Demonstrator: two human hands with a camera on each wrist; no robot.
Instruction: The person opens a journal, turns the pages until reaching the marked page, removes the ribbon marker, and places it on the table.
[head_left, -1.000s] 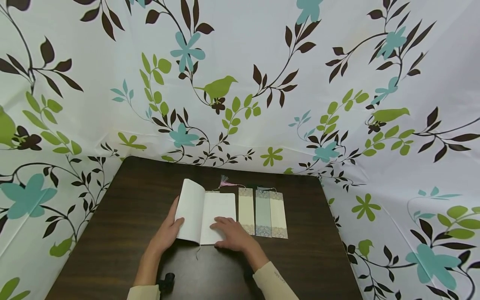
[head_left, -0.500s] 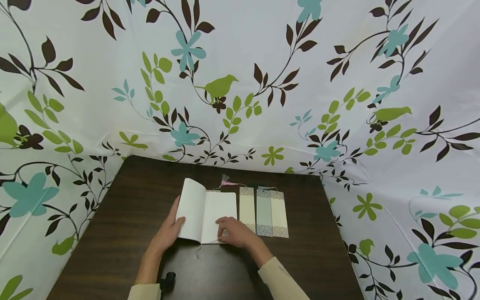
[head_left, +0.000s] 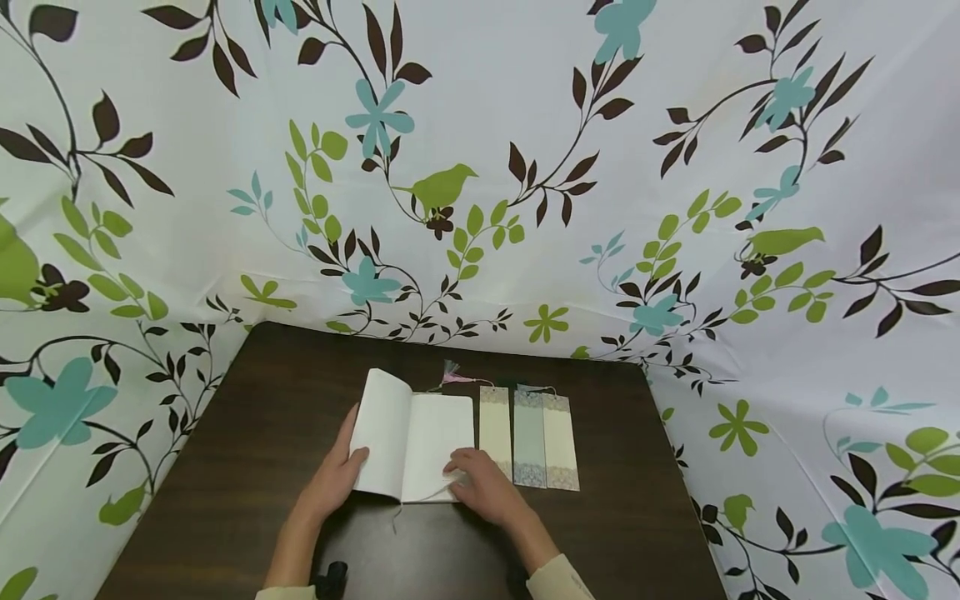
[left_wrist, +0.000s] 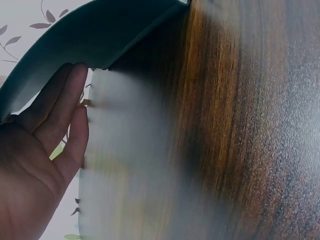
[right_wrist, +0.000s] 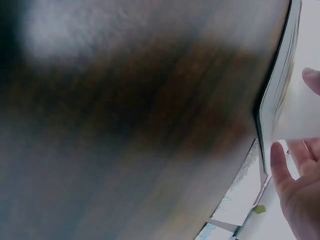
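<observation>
An open notebook with blank white pages lies at the table's centre, its left side raised. My left hand holds that side, thumb over the page edge and fingers behind; in the left wrist view its fingers lie against the dark green cover. At the lower right corner of the right page, my right hand pinches a slightly lifted page between thumb and fingers. The right wrist view shows the white page by the right hand. A thin ribbon marker hangs below the spine.
Right of the notebook lie a cream bookmark, a grey-green bookmark and another cream bookmark. A pink tassel lies above them. The dark wooden table meets a floral cloth behind.
My right hand has gone from resting spread on the right page to pinching at its lower right corner, shifting slightly right. The left hand keeps its hold. The head view has tilted slightly.
</observation>
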